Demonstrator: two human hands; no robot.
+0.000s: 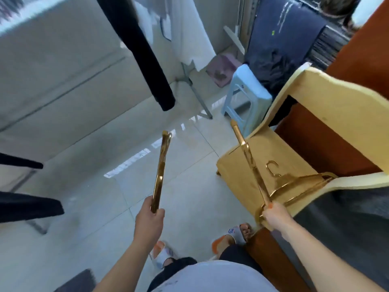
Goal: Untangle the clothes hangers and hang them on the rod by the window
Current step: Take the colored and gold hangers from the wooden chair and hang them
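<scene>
My left hand (149, 220) grips the lower end of a gold hanger (161, 167) that points away from me over the tiled floor. My right hand (273, 217) grips a second gold hanger (248, 161), seen edge-on and slanting up to the left. More gold hangers (303, 182) lie tangled on the cream bed footboard (328, 95) just right of that hand, one hook standing up. The rod by the window is not clearly visible.
Dark garments (145, 49) hang at the top centre and at the left edge. A white garment hangs on a drying rack (197, 95) beyond. A light-blue plastic stool (246, 95) and a pink stool (223, 68) stand near the bed. My slippered feet are below.
</scene>
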